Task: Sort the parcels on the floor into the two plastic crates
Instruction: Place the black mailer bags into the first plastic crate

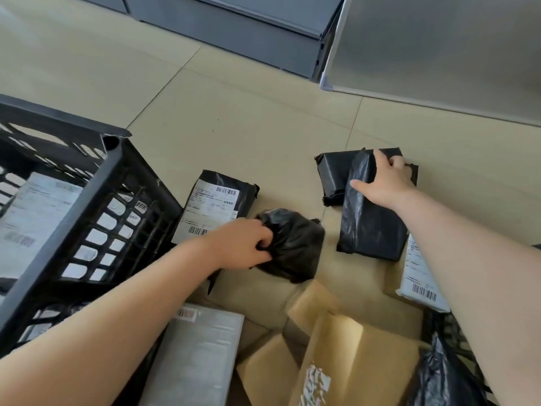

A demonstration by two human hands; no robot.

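Cardboard boxes (351,356) crowd the near floor; left hand (243,244) bunches a crumpled black bag (295,244) beside the black crate (96,183), right hand (380,183) clamps a slick black parcel (369,224) — thin plastic could slip out mid-lift.

1. Black poly mailer (231,189): white shipping label (209,210), barcodes, print illegible.
2. Grey mailer (417,276): barcode label, text unreadable.
3. Cardboard box (360,361): white characters, indecipherable.

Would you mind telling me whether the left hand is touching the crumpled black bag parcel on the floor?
Touching. The head view shows the left hand with its fingers curled into the bunched plastic of the crumpled black bag parcel, gripping its near edge.
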